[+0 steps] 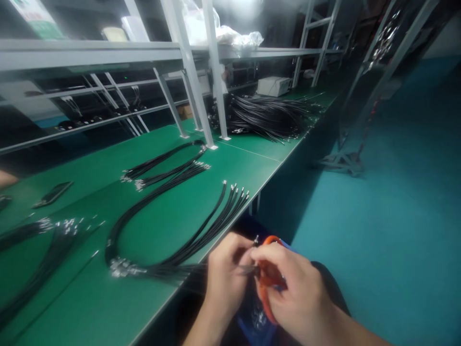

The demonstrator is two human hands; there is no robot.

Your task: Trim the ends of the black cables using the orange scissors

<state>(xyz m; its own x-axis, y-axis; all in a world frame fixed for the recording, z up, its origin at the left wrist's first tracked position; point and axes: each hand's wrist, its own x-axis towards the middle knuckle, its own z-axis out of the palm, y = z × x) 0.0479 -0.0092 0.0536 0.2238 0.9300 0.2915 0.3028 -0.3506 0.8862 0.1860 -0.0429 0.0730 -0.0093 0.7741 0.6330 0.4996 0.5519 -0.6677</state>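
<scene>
Just off the table's front edge, my left hand (230, 269) is closed around thin black cables (180, 271) that run back to a bundle on the table. Orange-handled scissors (268, 307) sit in my right hand (298, 283), whose fingers touch the cable end close to my left fingertips. The scissor blades are hidden by my hands. A small metal tip (256, 239) pokes up between the hands. On the green tabletop, the looped black cable bundle (120, 226) curves away, its metal-tipped ends fanned out near the edge.
Another cable bundle (162, 158) lies farther back, and more cables (43, 264) are at left. A phone-like dark object (53, 194) rests near them. White shelf posts (194, 81) stand before a large cable pile (266, 115). Part of another person's arm (6, 179) shows at far left.
</scene>
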